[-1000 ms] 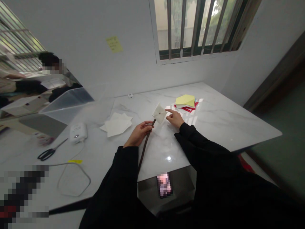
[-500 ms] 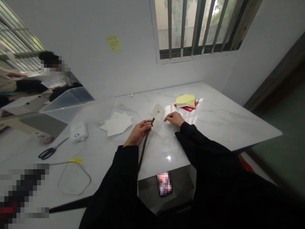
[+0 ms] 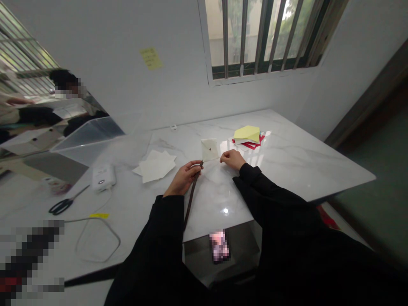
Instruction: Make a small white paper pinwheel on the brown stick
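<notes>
My left hand (image 3: 182, 178) is closed around a thin brown stick (image 3: 192, 195) that slants up from my sleeve. A small white paper square (image 3: 209, 149) with a dark pin at its centre sits at the stick's top end, above the white marble table (image 3: 287, 165). My right hand (image 3: 232, 158) rests on the table just right of the paper square, apart from it. Its fingers are curled in, and nothing shows in them.
Loose white sheets (image 3: 156, 168) lie left of my hands; a yellow, white and red paper stack (image 3: 247, 137) lies behind my right hand. At left are a white device (image 3: 102, 177), scissors (image 3: 63, 205), a cable loop (image 3: 95, 238) and a clear bin (image 3: 86, 138). A phone (image 3: 219, 246) lies below the table edge.
My right hand has left the paper square, dropped to the table and curled shut. The square has turned on the stick tip and now faces me flatter. My left hand keeps its grip.
</notes>
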The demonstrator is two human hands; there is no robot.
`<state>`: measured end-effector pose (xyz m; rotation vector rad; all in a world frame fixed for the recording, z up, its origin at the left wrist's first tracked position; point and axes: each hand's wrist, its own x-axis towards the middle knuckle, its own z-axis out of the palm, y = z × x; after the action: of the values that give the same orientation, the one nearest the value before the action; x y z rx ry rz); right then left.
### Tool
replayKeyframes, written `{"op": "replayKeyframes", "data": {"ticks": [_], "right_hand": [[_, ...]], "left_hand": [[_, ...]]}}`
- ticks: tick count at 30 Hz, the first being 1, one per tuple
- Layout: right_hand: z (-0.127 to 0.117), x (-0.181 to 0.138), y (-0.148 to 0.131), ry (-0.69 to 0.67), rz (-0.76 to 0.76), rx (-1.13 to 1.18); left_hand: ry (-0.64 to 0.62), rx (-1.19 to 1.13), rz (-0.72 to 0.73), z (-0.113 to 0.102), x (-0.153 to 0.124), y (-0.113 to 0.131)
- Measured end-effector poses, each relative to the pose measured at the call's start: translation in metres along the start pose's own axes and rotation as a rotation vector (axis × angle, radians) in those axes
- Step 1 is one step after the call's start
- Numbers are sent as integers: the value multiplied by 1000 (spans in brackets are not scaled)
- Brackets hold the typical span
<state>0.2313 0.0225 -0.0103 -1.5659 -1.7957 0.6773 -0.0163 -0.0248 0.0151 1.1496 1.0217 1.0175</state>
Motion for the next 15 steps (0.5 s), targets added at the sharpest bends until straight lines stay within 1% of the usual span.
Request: {"op": "replayKeyframes", "data": {"ticks": [8, 11, 15], "right_hand": [[1, 0, -1, 67, 50, -27], [-1, -2, -3, 127, 70, 45], [-4, -4, -4, 193, 27, 145]], "left_hand": [[0, -9, -25, -1, 1, 0], [-2, -1, -22, -2, 2, -1], [-16, 23, -9, -3, 3, -3]]}}
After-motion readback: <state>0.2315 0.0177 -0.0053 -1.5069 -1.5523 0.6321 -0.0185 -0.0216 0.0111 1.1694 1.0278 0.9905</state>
